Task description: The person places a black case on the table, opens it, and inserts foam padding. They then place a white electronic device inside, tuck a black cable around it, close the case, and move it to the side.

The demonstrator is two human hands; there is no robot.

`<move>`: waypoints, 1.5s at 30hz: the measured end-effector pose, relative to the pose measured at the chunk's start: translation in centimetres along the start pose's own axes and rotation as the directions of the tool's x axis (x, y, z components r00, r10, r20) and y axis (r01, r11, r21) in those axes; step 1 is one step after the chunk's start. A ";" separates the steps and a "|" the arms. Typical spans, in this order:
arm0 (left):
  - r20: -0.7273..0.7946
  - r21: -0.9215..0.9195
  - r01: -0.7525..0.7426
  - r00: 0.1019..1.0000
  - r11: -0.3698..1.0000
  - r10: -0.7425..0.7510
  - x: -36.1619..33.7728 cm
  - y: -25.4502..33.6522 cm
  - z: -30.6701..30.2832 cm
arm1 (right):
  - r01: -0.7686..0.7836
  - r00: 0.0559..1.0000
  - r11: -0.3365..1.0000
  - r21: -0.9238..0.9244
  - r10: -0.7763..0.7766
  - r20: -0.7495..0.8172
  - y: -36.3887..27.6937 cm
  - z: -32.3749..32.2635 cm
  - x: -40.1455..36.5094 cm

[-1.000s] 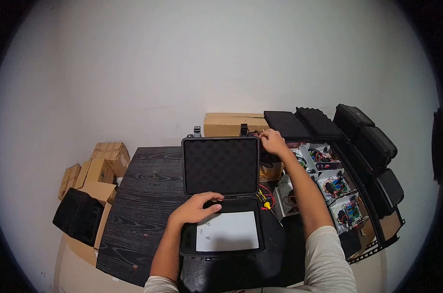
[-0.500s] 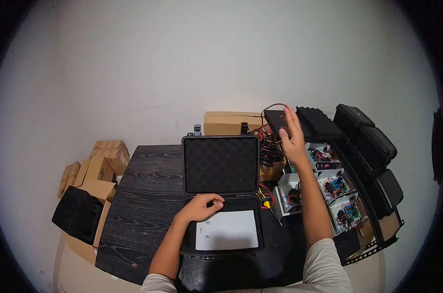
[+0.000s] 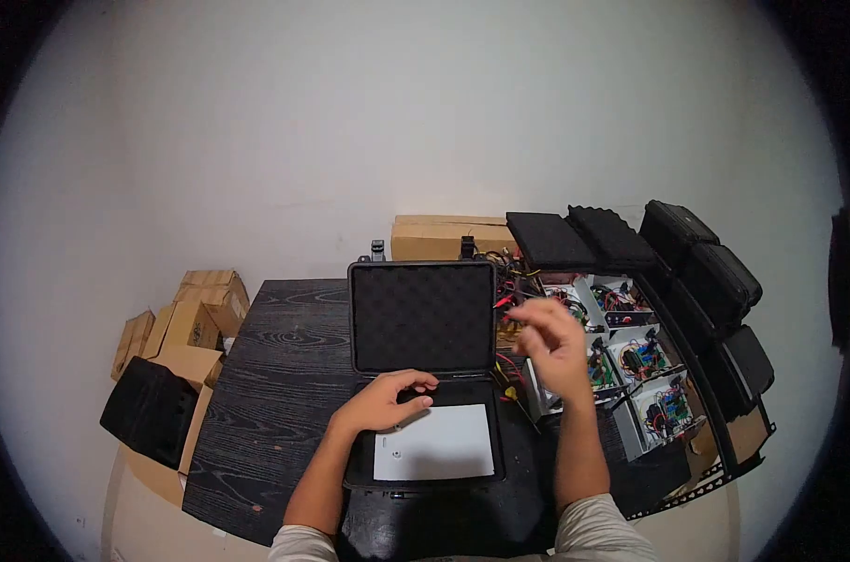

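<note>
A black hard case [image 3: 352, 318] stands open, its lid lined with dark foam [image 3: 423, 314]. In its base lies a white panel [image 3: 444, 445] with small holes. My left hand [image 3: 385, 401] rests over the case's left side and the panel's upper left corner, thumb and fingers apart, holding nothing. To the right of the lid, my right hand [image 3: 551, 351] is raised before the white boxes, its fingers bent and slightly blurred, with a gap to the thumb and nothing visible between them. Red and black leads [image 3: 507, 295] lie just beyond its fingertips.
White boxes with circuit boards and wires [image 3: 664, 412] stand on the right, below black foam sheets [image 3: 608, 239] and black cases [image 3: 720, 276]. Yellow-handled tools [image 3: 509, 391] lie beside the case. Cardboard boxes [image 3: 210, 295] are at the left of the dark table [image 3: 275, 375].
My right hand has come down and nearer, its fingers now bent, and the red lead that arched near it has dropped. My left hand has shifted slightly, its thumb now over the panel.
</note>
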State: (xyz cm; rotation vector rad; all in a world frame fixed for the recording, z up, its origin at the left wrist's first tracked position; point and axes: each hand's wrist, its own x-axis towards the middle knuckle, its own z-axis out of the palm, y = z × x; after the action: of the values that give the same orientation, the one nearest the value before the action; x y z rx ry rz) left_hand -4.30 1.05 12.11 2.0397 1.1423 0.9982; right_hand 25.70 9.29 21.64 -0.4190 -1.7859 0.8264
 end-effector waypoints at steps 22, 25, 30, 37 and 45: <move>0.062 -0.287 -0.263 0.954 0.921 0.292 -0.7 5.0 0.3 | -0.320 0.885 0.938 -0.136 0.347 0.310 2.1 2.5 -3.3; 0.037 -0.439 -0.277 0.945 0.855 0.325 -1.0 4.7 0.7 | -0.213 0.913 0.875 -0.434 0.336 0.230 4.3 2.2 -3.2; -0.076 -0.290 -0.208 0.978 0.934 0.194 -0.8 4.2 0.4 | -0.084 0.975 0.809 -0.582 0.189 0.121 6.7 0.9 -2.9; -0.136 -0.492 0.060 0.980 0.868 -0.145 -1.0 6.7 0.8 | 0.048 0.974 0.950 -0.309 -0.113 -0.196 4.4 -1.8 -2.5; 0.107 -0.465 0.188 0.982 0.865 -0.156 -1.0 4.2 0.7 | -0.165 0.984 0.901 -0.402 0.122 -0.130 3.9 -2.9 -2.8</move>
State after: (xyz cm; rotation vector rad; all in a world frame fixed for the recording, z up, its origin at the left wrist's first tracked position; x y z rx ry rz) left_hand -2.22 -1.86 14.62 1.5397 0.9144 0.9955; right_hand 28.98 11.16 17.51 -0.8634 -1.8469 0.5103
